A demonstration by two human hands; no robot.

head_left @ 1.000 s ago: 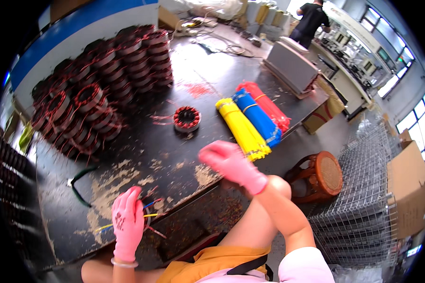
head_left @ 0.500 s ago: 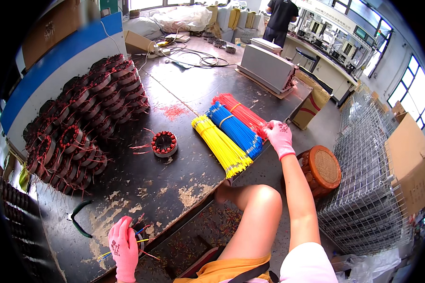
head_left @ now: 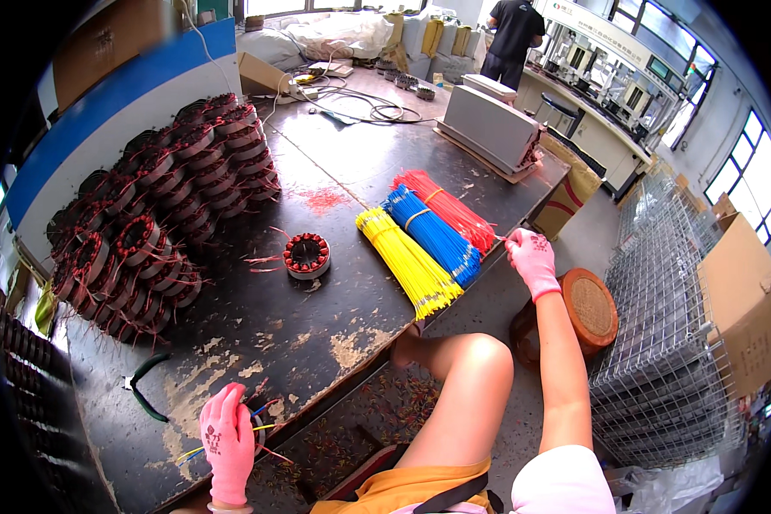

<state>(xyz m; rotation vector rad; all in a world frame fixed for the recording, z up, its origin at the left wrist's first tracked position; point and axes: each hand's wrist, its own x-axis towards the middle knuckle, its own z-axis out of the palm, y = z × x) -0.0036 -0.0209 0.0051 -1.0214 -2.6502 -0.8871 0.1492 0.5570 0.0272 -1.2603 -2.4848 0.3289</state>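
Right hand (head_left: 533,259) had fingers pinched together, red wires (head_left: 445,210) just left of them. Left hand (head_left: 227,441) had a ring (head_left: 259,439) by its fingers, clamped or not, couldn't tell.

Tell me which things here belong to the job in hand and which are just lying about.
Likely the job's: wired ring at the left hand, red wires near the right hand, blue wires, yellow wires.

Likely just about: stool, cardboard.

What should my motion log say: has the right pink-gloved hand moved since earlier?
Yes: the right hand moved rightward, past the yellow wire bundle.
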